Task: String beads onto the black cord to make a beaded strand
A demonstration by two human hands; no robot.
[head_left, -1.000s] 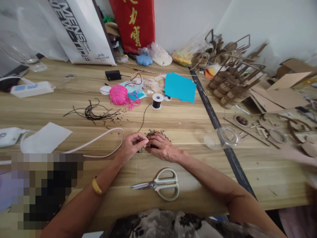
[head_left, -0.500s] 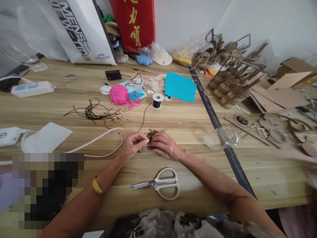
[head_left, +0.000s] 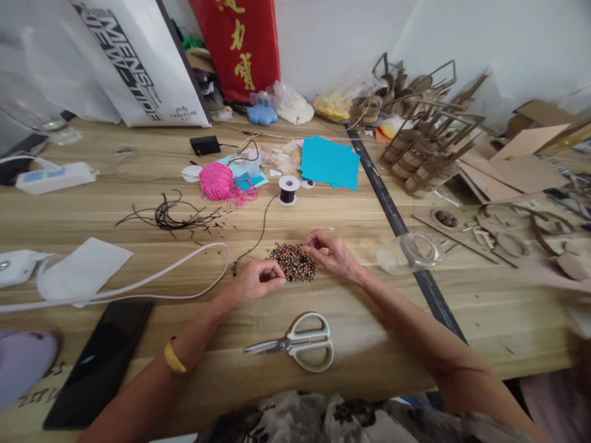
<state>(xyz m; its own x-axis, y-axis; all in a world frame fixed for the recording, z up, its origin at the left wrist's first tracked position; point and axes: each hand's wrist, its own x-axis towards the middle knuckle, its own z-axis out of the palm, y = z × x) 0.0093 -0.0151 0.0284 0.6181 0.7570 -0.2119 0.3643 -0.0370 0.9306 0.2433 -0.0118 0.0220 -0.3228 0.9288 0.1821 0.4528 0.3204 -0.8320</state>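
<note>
a: position of the beads [head_left: 295, 263]?
b: heaped on the table [head_left: 357, 344], between the hands; left hand [head_left: 258, 280] at the heap's left edge; right hand [head_left: 336, 253] at its right edge.
a: fingers?
b: bent on both hands, thumb near forefinger; cannot tell whether the tips meet or pinch a bead.
a: surroundings?
b: black cord [head_left: 265, 226] runs from the spool [head_left: 287, 194] to just beside the left hand; scissors [head_left: 287, 343] nearer the body; pink yarn [head_left: 216, 180] left of the spool.
</note>
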